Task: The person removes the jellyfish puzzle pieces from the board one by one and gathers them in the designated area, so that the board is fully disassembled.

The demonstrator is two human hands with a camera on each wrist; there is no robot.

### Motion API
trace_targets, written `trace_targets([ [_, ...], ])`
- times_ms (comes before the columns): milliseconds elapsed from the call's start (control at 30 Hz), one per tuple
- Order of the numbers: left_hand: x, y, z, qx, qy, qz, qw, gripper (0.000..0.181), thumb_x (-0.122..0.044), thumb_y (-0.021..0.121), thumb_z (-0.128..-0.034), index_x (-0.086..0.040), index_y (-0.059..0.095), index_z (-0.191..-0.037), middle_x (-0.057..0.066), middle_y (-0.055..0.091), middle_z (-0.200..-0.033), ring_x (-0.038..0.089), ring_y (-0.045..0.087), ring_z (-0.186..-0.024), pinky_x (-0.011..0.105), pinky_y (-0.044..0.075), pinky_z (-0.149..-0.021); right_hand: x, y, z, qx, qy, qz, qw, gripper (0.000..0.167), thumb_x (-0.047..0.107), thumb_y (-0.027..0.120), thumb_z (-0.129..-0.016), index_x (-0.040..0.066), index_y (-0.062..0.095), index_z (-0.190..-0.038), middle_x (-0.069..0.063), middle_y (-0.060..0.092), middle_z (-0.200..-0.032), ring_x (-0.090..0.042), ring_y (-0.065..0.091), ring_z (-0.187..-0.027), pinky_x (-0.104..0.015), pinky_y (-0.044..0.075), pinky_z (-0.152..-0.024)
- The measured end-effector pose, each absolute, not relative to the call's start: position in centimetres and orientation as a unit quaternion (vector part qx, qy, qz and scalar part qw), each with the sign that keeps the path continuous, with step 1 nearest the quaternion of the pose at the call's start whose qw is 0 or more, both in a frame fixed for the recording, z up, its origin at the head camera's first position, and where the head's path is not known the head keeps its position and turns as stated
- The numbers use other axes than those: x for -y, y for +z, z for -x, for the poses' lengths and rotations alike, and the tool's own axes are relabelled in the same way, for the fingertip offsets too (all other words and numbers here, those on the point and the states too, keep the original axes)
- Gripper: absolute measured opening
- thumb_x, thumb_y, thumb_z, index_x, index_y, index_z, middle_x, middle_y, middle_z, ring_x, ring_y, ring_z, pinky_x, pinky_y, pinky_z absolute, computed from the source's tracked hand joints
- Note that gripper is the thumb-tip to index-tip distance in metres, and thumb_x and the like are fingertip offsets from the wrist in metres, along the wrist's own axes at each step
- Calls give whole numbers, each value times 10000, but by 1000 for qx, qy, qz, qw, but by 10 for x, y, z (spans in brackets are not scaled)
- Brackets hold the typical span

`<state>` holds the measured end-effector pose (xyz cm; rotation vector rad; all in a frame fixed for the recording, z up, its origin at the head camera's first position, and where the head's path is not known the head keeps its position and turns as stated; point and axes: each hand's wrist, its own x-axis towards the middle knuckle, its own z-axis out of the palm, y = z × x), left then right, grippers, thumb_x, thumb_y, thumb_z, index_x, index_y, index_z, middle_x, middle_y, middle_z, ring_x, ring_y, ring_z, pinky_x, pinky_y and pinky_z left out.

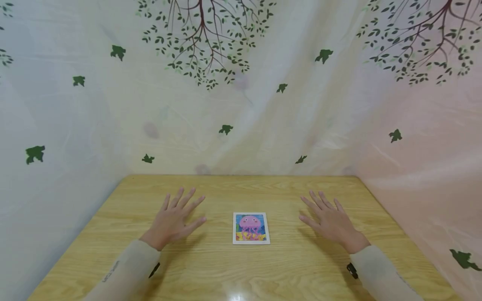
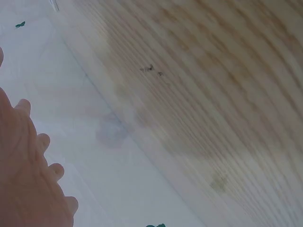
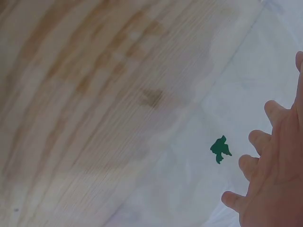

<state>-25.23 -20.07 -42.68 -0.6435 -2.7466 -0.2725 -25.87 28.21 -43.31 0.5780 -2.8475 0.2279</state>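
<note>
- Lying flat on the wooden table (image 1: 241, 269) in the head view, a card (image 1: 251, 228) with a white border shows a pink jellyfish (image 1: 250, 222); it sits between the two hands, touching neither.
- In the same view, the left hand (image 1: 174, 219) is to the left of the card, back upward over the table, fingers and thumb spread, holding nothing.
- The right hand (image 1: 333, 222) is to the right of the card, likewise spread and gripping nothing.
- Behind the table hangs a pale curtain (image 1: 180, 113) printed with branches (image 1: 202, 25) and green shapes (image 1: 226, 129).
- In the left wrist view, part of the left hand shows at the left edge, its fingertips apart.
- In the right wrist view, part of the right hand shows at the right edge, fingers apart, with one green shape near them on the curtain.
</note>
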Motion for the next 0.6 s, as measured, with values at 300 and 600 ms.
trace_targets([
  [300, 195, -425, 251, 960, -101, 223, 135, 689, -594, 547, -991, -225, 454, -1565, 142, 322, -1647, 457, 196, -1522, 722, 138, -1174, -277, -432, 261, 971, 89, -197, 98, 730, 608, 488, -1023, 168, 386, -1597, -176, 272, -1658, -448, 207, -1520, -756, 136, -1142],
  [600, 179, -430, 257, 953, -123, 268, 63, 666, -527, 504, -1040, -194, 378, -1602, 162, 267, -1664, 452, 180, -1528, 705, 130, -1185, -264, -437, 264, 962, 111, -226, 108, 704, 579, 523, -1018, 139, 444, -1562, -206, 339, -1622, -481, 272, -1486, -785, 192, -1100],
])
